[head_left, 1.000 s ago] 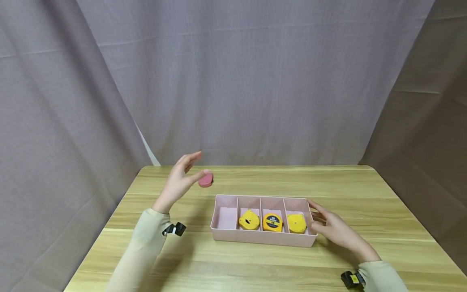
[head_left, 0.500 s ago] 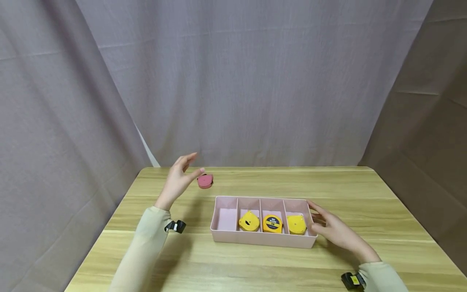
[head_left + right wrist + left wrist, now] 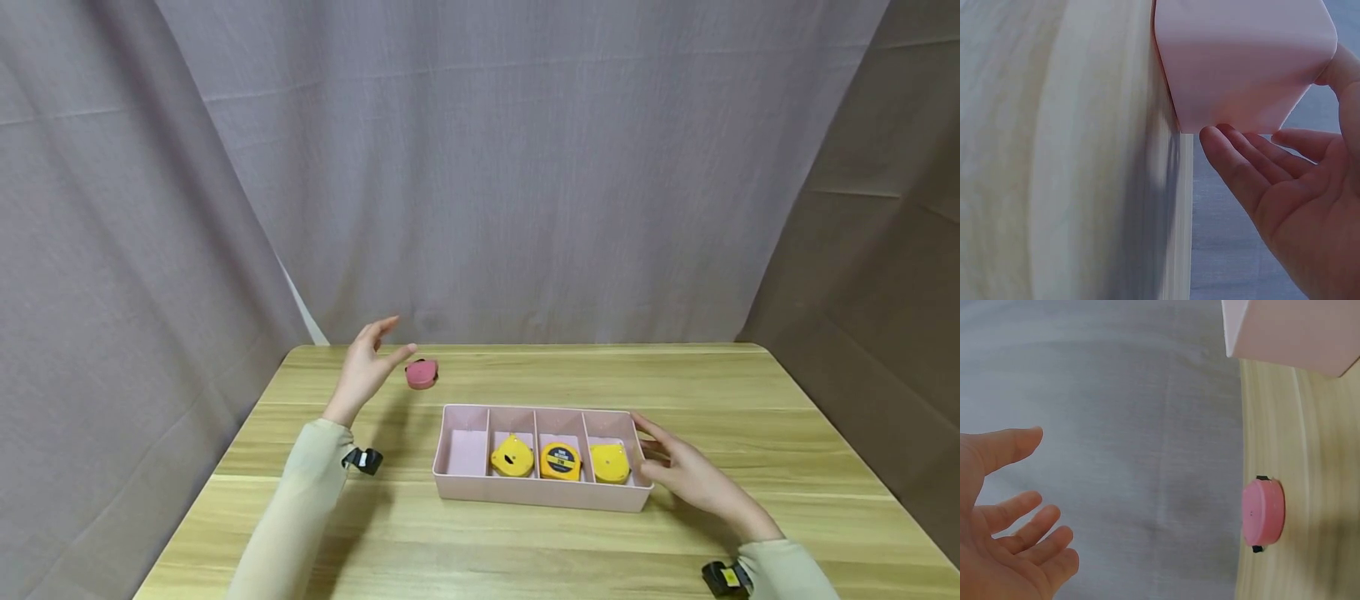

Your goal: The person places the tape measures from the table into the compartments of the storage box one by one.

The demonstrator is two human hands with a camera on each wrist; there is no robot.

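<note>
Left hand [image 3: 365,367] released, fingers spread and holding nothing; pink tape measure [image 3: 422,373] lies on the table [image 3: 750,400] just off its fingertips, not touching. Right hand [image 3: 693,475] relaxed, fingers straight against the right end of the pink tray [image 3: 525,492], three yellow tape measures [image 3: 560,459] just inside.

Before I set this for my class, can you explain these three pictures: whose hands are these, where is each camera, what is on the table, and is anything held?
A person works with two bare hands. One camera sits on the head, one on each wrist. On the wooden table lies a pink tray with four compartments; three hold yellow tape measures, the leftmost is bare. The left hand is open beside a pink tape measure on the table, not gripping it. The right hand rests with straight fingers against the tray's right end. Neither hand holds anything.
</note>
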